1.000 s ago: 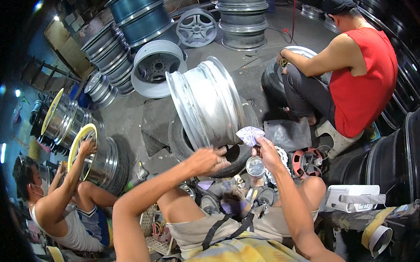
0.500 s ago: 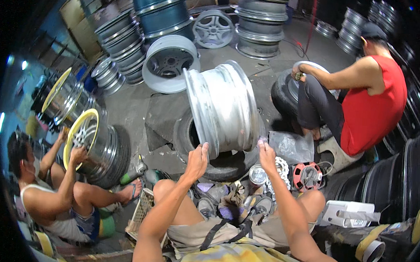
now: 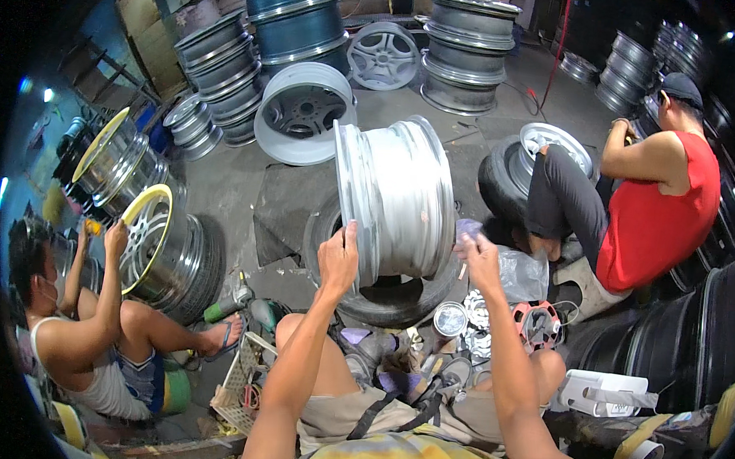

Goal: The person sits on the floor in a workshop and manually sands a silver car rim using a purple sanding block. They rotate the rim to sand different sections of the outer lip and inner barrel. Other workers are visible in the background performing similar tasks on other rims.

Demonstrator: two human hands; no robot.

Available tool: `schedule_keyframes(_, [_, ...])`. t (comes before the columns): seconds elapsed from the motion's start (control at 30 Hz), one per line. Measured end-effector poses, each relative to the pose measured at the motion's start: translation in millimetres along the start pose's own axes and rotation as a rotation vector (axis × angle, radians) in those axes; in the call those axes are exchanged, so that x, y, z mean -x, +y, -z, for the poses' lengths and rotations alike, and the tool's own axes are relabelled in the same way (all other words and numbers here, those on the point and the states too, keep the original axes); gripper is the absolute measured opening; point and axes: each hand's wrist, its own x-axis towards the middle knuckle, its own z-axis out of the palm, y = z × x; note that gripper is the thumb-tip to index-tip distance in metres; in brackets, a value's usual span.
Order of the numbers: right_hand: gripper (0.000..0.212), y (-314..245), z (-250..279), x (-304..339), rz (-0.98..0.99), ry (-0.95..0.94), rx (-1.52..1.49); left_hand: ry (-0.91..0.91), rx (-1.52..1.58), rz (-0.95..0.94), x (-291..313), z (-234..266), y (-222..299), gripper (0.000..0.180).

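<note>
A silver alloy wheel rim (image 3: 398, 198) stands upright on edge on a black tyre (image 3: 381, 292) lying flat on the floor before me. My left hand (image 3: 339, 257) grips the rim's left lip. My right hand (image 3: 476, 258) presses a small pale piece of sandpaper or cloth (image 3: 467, 231) against the rim's right edge. My legs and sandalled feet rest just below the tyre.
A person in a red vest (image 3: 656, 203) sits right beside another rim on a tyre (image 3: 512, 175). A seated person at left (image 3: 88, 331) works a yellow-edged rim (image 3: 151, 239). Stacked rims (image 3: 300, 18) line the back. Small tins (image 3: 450, 317), a red disc (image 3: 537, 321) and a white container (image 3: 600, 391) lie by my right leg.
The rim has turned more upright and square to me. My left hand has moved up onto its left lip. My right hand stays on the right edge with the pale piece.
</note>
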Motion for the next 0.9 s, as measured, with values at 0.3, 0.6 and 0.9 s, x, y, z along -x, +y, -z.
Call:
schedule_keyframes(0.3, [0.018, -50, 22, 9, -0.092, -0.299, -0.33, 0.024, 0.259, -0.218, 17, 43, 58, 0.02])
schedule_keyframes(0.6, [0.018, -85, 17, 35, -0.107, -0.547, -0.326, -1.078, 0.905, 0.354, 23, 3, 79, 0.041])
schedule_keyframes(0.9, [0.02, -73, 10, 12, 0.131, -0.592, -0.117, -1.088, 0.855, 0.313, 26, 3, 66, 0.034])
